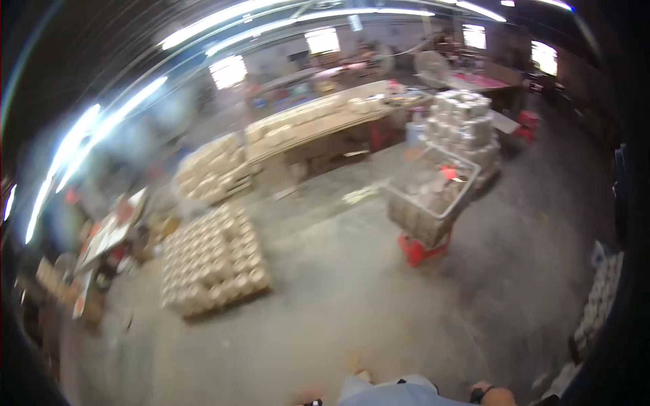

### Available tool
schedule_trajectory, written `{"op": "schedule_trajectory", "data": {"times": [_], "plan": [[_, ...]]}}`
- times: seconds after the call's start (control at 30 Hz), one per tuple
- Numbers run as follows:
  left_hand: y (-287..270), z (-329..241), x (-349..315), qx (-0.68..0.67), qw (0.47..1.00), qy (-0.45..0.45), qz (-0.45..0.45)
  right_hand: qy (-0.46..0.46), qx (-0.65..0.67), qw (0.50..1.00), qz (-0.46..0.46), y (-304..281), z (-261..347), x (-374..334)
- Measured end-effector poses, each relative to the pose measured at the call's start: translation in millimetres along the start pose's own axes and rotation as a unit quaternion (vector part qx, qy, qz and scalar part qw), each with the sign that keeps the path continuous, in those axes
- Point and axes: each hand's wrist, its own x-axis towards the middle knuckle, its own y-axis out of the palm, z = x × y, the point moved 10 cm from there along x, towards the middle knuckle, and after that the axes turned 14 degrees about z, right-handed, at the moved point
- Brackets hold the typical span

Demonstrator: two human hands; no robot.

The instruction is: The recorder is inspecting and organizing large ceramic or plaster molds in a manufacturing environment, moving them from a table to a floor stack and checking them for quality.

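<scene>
The left hand [310, 394] shows as a blurred patch of skin at the lower edge, with a dark band at its wrist. The right hand [498, 396] is also cut off by that edge, beside another dark wristband [479, 392]. Pale clothing [389, 394] fills the space between them. The fingers cannot be made out, so I cannot tell whether either hand is spread, curled or holding something.

Ahead of the left hand and off to its left, well apart from it, rows of cream pots [217, 260] stand close together on a low pallet [230, 302] on the grey floor [325, 338]. Ahead of the right hand, and also well apart from it, a grey crate [412, 220] sits on a red stool [416, 252]. A bright red item [449, 172] lies among the blurred contents of the crate. Just behind it rises a tall stack of pale wares [467, 122].

Farther back, a long counter [318, 135] carries a row of pale pieces [298, 116], with a cream pile [213, 170] near its left end. To the right of the right hand, white pieces [599, 304] are stacked along the picture's edge.
</scene>
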Motion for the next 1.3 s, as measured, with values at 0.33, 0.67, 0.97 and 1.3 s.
{"op": "schedule_trajectory", "data": {"times": [0.33,0.67,0.97,1.3], "plan": [[-132,-261,144,0.173,0.975,0.080,0.117,-0.090,0.321,0.925,-0.184,-229,255,-88],[-255,-330,187,0.121,0.991,0.000,0.051,-0.290,0.084,0.922,-0.242,-556,572,-86],[-353,-381,276,0.117,0.986,-0.073,0.094,-0.363,0.015,0.906,-0.218,-687,721,-99],[-497,-646,460,0.551,0.813,0.105,0.154,-0.254,0.137,0.933,-0.215,-820,743,-84]]}}
